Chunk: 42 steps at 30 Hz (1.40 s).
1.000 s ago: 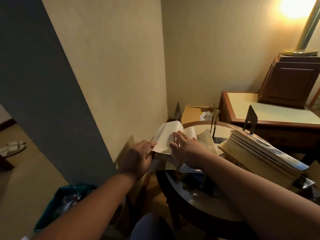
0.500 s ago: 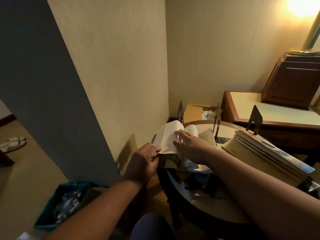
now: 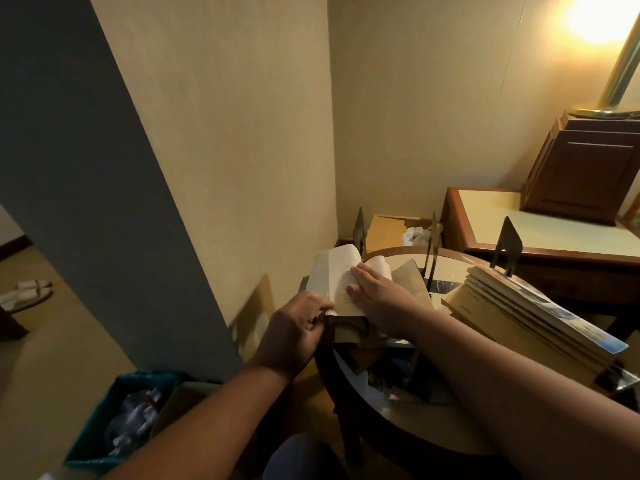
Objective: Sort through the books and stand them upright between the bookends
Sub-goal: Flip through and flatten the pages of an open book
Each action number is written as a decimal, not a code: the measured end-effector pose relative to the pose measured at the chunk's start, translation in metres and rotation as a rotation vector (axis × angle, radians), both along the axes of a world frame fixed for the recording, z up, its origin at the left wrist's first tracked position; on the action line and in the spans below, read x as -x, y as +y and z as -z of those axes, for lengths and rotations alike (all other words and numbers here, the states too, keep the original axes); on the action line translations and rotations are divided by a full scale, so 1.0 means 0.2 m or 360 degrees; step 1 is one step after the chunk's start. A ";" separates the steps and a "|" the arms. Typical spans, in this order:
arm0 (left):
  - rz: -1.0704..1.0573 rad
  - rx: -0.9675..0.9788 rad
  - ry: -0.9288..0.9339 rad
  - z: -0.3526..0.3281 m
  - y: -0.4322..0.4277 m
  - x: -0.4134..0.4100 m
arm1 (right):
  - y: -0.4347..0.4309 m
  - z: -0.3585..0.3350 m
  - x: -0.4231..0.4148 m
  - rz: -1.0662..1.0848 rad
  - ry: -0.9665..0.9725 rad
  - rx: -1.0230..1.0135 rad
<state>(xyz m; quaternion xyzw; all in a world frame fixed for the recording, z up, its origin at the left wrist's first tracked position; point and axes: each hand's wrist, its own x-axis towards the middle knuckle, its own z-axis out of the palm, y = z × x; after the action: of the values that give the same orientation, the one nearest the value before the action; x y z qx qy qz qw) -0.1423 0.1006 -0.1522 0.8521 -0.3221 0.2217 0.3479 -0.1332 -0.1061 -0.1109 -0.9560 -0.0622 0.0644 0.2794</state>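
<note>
An open book (image 3: 330,273) with printed pages lies at the left edge of a round table (image 3: 408,420). My left hand (image 3: 294,329) grips its lower left corner and cover edge. My right hand (image 3: 375,294) lies flat on the pages with fingers spread. A stack of several cream books (image 3: 519,317) lies slanted on the right side of the table. Three dark metal bookends stand behind: one at the left (image 3: 359,230), a thin one in the middle (image 3: 433,244), and one (image 3: 507,247) behind the stack.
A wall corner rises close on the left. A teal bin (image 3: 114,407) with crumpled paper stands on the floor. A cardboard box (image 3: 389,230) and white bag sit behind the table. A wooden desk (image 3: 540,237) with a cabinet and lamp is at the right. Slippers (image 3: 26,294) lie far left.
The view has shifted slightly. My left hand has slid a little down along the book's lower left corner; my right hand stays pressed on the pages.
</note>
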 end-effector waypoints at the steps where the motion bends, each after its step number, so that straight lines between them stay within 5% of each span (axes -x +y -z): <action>1: -0.0017 -0.0001 -0.0034 0.01 0.03 -0.01 | 0.02 0.01 0.00 -0.0027 -0.0011 0.0038; 7: -0.0258 -0.0103 0.0020 0.07 0.16 -0.04 | 0.11 0.03 -0.05 -0.0228 -0.0038 0.0407; 12: -0.0277 0.0126 0.1123 0.05 0.16 -0.10 | 0.11 0.05 -0.05 -0.0536 -0.0018 0.0879; 15: -0.0326 0.0293 0.1519 0.03 0.10 -0.14 | 0.10 0.09 -0.06 -0.0450 0.0039 0.0797; 29: -0.0298 0.0178 0.1128 0.02 -0.15 -0.12 | -0.09 0.01 -0.01 -0.0124 0.0107 0.0334; 42: -0.0310 -0.0379 0.0918 0.04 -0.12 -0.21 | 0.00 0.05 -0.04 -0.0227 0.0013 0.0555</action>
<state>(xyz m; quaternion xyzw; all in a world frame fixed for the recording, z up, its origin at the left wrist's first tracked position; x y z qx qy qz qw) -0.1011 0.0774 -0.1608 0.9412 -0.1510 -0.0358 0.3000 -0.1261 -0.1053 -0.1210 -0.9829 -0.1165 0.0975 0.1044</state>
